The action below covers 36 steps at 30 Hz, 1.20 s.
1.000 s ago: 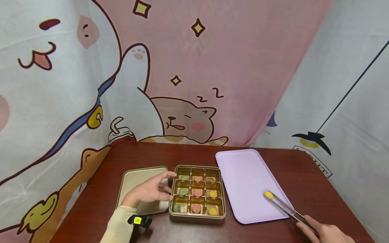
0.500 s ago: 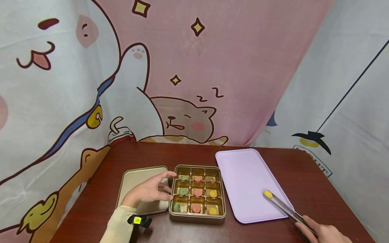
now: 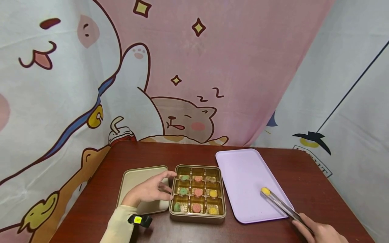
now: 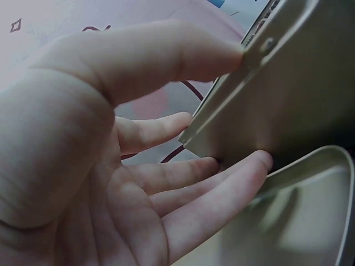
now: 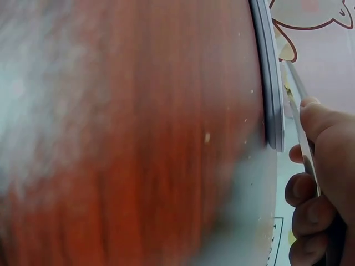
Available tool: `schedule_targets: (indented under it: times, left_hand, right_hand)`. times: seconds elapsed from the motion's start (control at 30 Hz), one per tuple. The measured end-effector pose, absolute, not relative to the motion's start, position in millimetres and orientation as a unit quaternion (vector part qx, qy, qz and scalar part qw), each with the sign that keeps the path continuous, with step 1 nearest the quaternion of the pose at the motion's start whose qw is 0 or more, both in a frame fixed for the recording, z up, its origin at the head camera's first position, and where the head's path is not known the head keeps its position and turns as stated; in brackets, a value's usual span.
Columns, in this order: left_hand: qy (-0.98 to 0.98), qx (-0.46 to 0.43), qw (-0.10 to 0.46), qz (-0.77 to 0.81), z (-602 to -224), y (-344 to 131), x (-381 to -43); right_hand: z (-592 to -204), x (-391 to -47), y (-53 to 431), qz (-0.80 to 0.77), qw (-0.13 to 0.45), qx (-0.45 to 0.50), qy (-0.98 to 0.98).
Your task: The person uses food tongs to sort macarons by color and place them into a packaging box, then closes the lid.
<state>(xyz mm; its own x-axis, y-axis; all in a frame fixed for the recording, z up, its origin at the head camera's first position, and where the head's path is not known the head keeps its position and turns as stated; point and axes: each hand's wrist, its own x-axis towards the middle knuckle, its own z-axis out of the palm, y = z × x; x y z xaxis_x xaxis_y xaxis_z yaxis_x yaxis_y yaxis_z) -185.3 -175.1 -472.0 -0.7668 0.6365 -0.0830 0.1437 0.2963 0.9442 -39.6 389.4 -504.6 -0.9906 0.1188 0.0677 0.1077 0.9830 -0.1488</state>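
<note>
My right hand (image 3: 323,233) grips a pair of metal tongs (image 3: 284,205). The tips pinch a small round yellow cookie-like piece (image 3: 265,191) over the lilac tray (image 3: 246,168). My left hand (image 3: 149,191) touches the left side of a gold tin (image 3: 197,217), fingers fairly straight; in the left wrist view the thumb meets the rim and fingertips rest against the tin wall (image 4: 299,88). Inside, a divided gold insert holds round pieces: green (image 3: 183,191) in the left column, pink (image 3: 198,192) in the middle, yellow (image 3: 213,193) on the right. The back right compartment (image 3: 211,174) has no piece.
The tin's flat lid (image 3: 133,179) lies left of it, partly under my left hand. The tray stands close to the tin's right side. Beneath everything is a dark reddish wooden table (image 3: 158,153), with a printed cloth (image 3: 237,67) hanging behind.
My right hand has shifted slightly left and away from me, and the tongs carry the yellow piece the same way over the tray. The left hand and tin stay put.
</note>
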Motion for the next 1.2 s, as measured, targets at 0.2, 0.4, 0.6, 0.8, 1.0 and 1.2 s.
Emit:
schedule_targets:
  times: [0.2, 0.4, 0.6, 0.8, 1.0, 1.2]
  left_hand:
    - [0.773, 0.252, 0.229, 0.536, -473, -176, -186]
    - [0.772, 0.253, 0.228, 0.536, -473, -176, -187]
    - [0.771, 0.255, 0.227, 0.538, -473, -176, -186]
    - [0.769, 0.258, 0.228, 0.539, -473, -176, -186]
    - [0.771, 0.257, 0.227, 0.537, -473, -176, -185]
    - [0.769, 0.26, 0.227, 0.538, -472, -175, -185]
  right_hand:
    - [-501, -41, 382, 0.074, 0.073, -0.036, -0.994]
    - [-496, -42, 378, 0.077, 0.08, -0.031, -0.993]
    - [-489, -47, 375, 0.085, 0.052, -0.031, -0.995]
    - [-479, -59, 367, 0.095, 0.031, -0.02, -0.995]
    - [-474, -68, 353, 0.107, 0.064, 0.005, -0.992]
    - [-472, -75, 337, 0.106, 0.087, 0.04, -0.99]
